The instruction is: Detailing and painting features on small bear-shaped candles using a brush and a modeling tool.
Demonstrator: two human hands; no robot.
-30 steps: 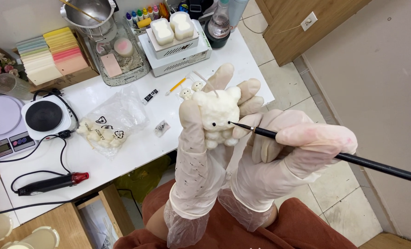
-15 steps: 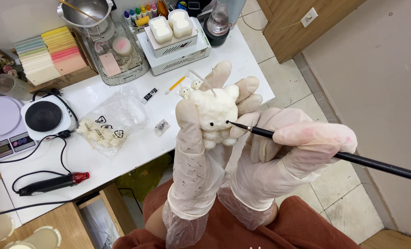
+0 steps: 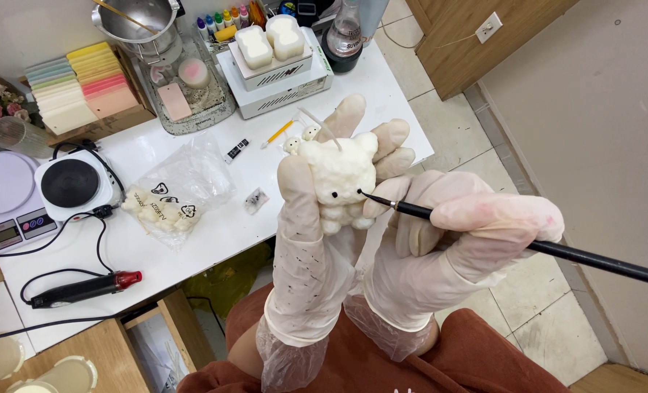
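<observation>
My left hand (image 3: 306, 240), in a pale glove, grips a cream bear-shaped candle (image 3: 338, 178) with a wick on top, held up in front of me. Small black dots mark its face. In my gloved right hand (image 3: 448, 247) is a thin black paintbrush (image 3: 542, 249), and its fine tip touches the right side of the candle's face. Both hands hover over the right front corner of the white table (image 3: 222, 233).
On the table lie a clear plastic bag with small cream wax figures (image 3: 168, 200), a black hot plate (image 3: 71, 183), a digital scale (image 3: 4, 200), a red-tipped heat tool (image 3: 84, 289), coloured wax sheets (image 3: 84, 84), a metal pitcher (image 3: 138, 22) and two cream candles on a white box (image 3: 273, 44).
The brush tip has shifted slightly left along the candle's face; both hands stay in nearly the same place.
</observation>
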